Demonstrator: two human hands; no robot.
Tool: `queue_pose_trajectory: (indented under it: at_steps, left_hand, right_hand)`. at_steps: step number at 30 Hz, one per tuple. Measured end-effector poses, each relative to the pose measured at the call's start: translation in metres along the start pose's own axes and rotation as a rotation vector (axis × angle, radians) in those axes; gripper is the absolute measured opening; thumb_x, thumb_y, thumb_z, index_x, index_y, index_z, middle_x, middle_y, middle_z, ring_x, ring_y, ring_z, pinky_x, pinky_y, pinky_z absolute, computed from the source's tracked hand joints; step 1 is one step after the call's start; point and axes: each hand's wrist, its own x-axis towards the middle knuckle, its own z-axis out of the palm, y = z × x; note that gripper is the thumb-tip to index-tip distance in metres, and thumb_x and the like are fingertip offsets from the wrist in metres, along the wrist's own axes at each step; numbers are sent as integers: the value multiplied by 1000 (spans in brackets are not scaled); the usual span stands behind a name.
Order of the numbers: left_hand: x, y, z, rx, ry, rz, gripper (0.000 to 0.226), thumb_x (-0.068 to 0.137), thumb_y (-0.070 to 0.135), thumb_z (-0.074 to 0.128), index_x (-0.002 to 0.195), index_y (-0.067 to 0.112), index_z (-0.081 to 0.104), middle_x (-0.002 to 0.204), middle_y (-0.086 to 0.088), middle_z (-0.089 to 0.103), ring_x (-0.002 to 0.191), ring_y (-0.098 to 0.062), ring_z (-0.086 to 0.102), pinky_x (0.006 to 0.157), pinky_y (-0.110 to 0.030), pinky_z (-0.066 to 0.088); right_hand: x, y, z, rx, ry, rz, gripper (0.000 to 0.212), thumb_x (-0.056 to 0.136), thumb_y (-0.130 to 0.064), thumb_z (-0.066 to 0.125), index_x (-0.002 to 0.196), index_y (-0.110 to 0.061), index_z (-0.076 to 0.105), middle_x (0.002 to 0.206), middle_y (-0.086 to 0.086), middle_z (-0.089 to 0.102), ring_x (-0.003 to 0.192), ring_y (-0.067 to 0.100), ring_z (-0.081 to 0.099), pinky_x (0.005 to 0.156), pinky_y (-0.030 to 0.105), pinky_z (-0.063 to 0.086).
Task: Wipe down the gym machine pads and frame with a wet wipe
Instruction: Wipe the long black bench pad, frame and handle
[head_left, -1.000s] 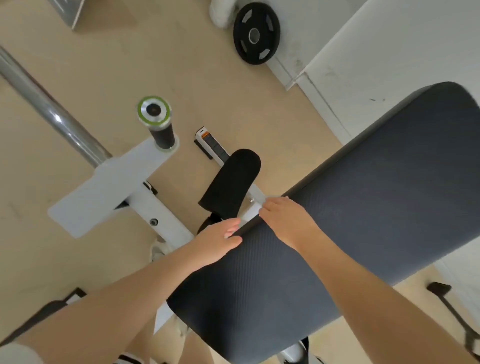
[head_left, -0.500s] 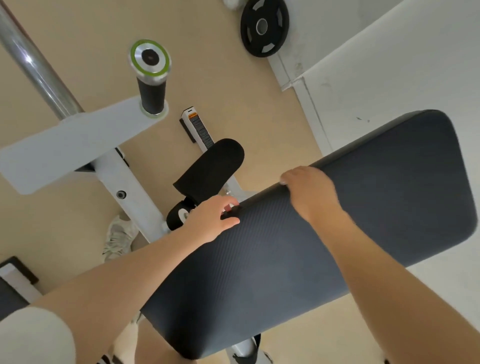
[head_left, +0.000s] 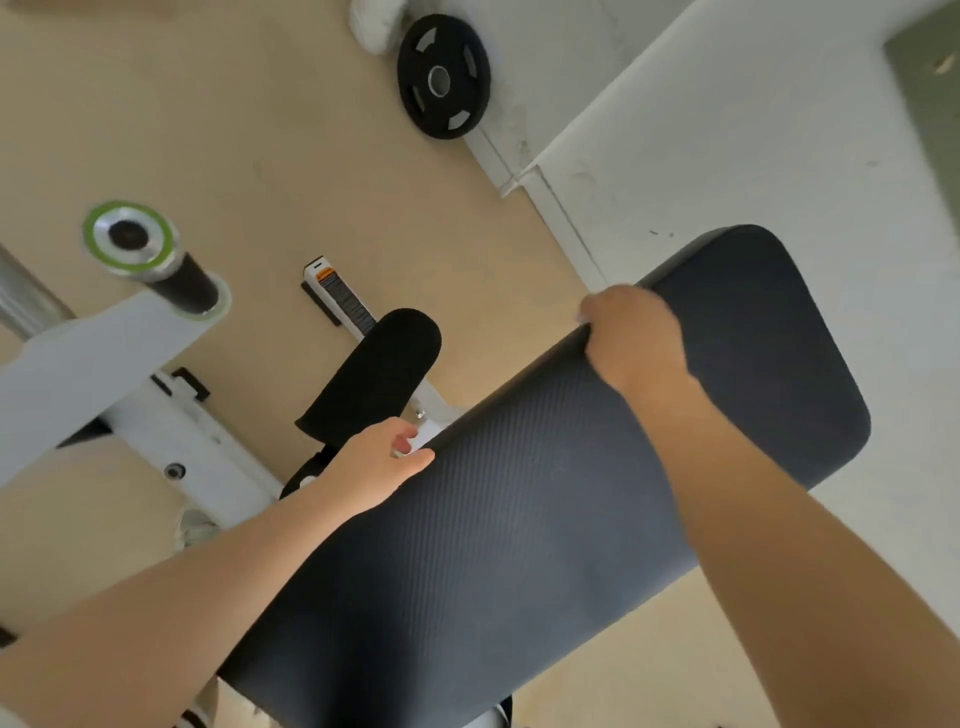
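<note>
The big dark grey bench pad slants across the middle of the head view. My left hand holds its left edge, thumb on top and fingers curled under. Farther along that edge my right hand curls over the rim. A small white bit, apparently the wet wipe, shows at its knuckles, and the rest is hidden under the hand. Below the pad are a black roller pad and the white frame.
A black handle with a green-ringed cap sticks up from the white frame at the left, beside a chrome bar. A black weight plate leans on the white wall. A shoe shows on the tan floor.
My right hand has slid up along the pad's edge, away from my left hand. My left hand keeps its hold on the same spot. The view has shifted.
</note>
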Motion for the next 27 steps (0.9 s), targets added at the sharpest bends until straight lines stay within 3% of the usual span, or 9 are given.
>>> queue_pose_trajectory:
  at_steps: [3,5,8,11,15,18,21,23,27]
  left_hand:
    - [13,31,-12,4,-18,61,40,93,34,49,127,14,47,120,-1,57,109,-14,54,84,-19,37]
    - [25,55,-20,-40,-5,88,36,94,32,48,124,13,49,117,0,57,105,-12,54,77,-16,36]
    - [40,90,-30,-94,27,118,36,94,29,47,127,15,49,119,2,56,99,-5,48,77,-16,34]
    - [50,123,-38,-117,46,160,34,95,25,46,126,16,51,119,3,55,99,-5,48,82,-18,33]
    - [69,175,-37,-131,15,245,29,93,27,49,121,21,54,110,8,57,91,1,51,68,-6,33]
    - [86,215,-25,-120,-10,349,36,90,33,54,124,23,51,116,9,57,98,-4,53,76,-11,39]
    - [97,249,-9,12,-29,459,55,85,41,58,135,27,40,129,9,48,110,-7,50,91,-23,41]
    - [102,261,-1,145,39,507,58,86,41,58,138,25,37,130,4,48,113,-13,49,92,-25,40]
    - [106,266,4,226,119,529,53,88,35,58,136,24,41,125,1,52,107,-14,53,86,-23,42]
  right_hand:
    - [7,11,-8,24,96,141,25,78,5,43,94,-3,60,98,16,62,94,32,54,70,34,37]
    - [1,-11,-2,6,-9,9,25,80,0,43,96,-8,60,99,13,63,96,32,56,69,32,38]
    - [-15,-40,13,73,-224,-357,28,88,-6,41,110,-13,57,110,8,62,106,29,54,85,35,42]
    - [5,-8,8,85,-230,-397,32,88,-5,42,114,-14,58,115,5,60,113,26,50,93,36,42]
    - [49,72,-13,35,-42,-152,30,81,0,42,100,-7,65,110,7,60,111,27,52,90,34,45]
    - [68,124,-33,125,72,114,34,82,2,42,104,-8,66,111,9,62,104,28,55,86,34,46]
    - [62,159,-32,513,179,410,36,84,1,39,100,-13,68,110,5,65,103,24,56,84,28,44]
    - [44,169,-23,848,224,566,35,88,-1,39,100,-14,69,111,2,66,106,19,56,86,21,39]
    - [4,178,-10,929,262,730,34,91,-5,40,106,-16,68,115,2,66,108,17,55,85,18,36]
